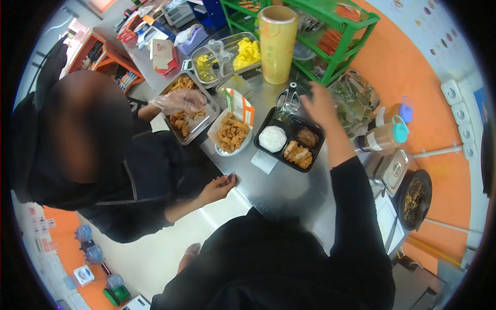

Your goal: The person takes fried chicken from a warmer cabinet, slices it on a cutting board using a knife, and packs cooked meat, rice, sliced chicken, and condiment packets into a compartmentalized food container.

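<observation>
My right hand [321, 107] reaches over the far right corner of a black compartment tray [302, 167], its fingers apart. Just left of the fingers is a metal utensil with looped handles [292, 99], perhaps tongs; a gap seems to separate them. In the tray sit a mound of white rice [272, 139], fried chicken pieces [298, 154] and a brown patty [308, 137]. Low at my left side, my left hand [190, 251] shows only in part, seemingly in a clear plastic glove. Its fingers are too unclear to read.
At left, a co-worker's gloved hand [181, 101] is over a metal pan of fried chicken [199, 135]; their other hand [219, 189] hangs by the table edge. A paper box of chicken [232, 133], a tall wrap roll [278, 49], a green rack [330, 77] and bottles [380, 140] stand around.
</observation>
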{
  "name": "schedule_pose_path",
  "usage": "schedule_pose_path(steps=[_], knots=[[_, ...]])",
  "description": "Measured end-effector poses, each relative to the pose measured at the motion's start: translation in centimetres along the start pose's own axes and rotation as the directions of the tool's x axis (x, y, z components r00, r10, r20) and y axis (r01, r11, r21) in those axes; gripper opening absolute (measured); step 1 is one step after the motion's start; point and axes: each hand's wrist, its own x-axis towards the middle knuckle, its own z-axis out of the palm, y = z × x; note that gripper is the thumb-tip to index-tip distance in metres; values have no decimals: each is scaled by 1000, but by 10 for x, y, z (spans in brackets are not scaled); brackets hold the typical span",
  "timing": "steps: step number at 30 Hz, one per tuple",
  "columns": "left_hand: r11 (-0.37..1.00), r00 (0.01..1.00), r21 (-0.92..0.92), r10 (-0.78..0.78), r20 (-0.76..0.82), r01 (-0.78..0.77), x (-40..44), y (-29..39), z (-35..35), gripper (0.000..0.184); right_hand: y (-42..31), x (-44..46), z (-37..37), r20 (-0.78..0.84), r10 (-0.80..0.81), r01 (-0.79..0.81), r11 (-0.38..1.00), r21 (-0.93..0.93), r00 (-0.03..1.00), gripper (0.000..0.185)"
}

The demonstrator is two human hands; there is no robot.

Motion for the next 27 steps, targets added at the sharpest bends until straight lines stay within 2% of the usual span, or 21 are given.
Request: schedule_pose_path(steps=[2,4,6,9,12,19,21,24,27], knots=[[1000,1000,-9,-6,-25,6,0,0,-2,26,17,3,-30,-71,54,-56,998,-28,996,45],[992,996,105,-63,-57,69,7,15,-10,42,64,3,-38,-73,109,-113,992,-63,991,40],[995,990,96,43,-135,-30,17,-5,-1,42,76,-1,-57,-61,184,-188,980,-62,981,36],[995,993,94,38,-113,-28,20,4,-2,39,90,-6,-75,-88,187,-190,981,-39,978,33],[998,987,-7,67,-147,-69,21,-1,6,35,75,-12,-93,-90,190,-187,982,33,978,31],[961,993,256,115,-8,-109,15,-13,12,21,34,-26,-107,-38,227,-222,969,106,973,31],[954,993,277,117,7,-114,13,-11,11,20,29,-27,-106,-61,108,-105,993,50,992,30],[957,998,287,16,64,-34,14,-9,9,19,8,-26,-111,-55,98,-90,987,131,994,30],[968,998,250,-16,61,0,14,-6,8,20,-7,-23,-115,-40,110,-101,977,189,993,30]])
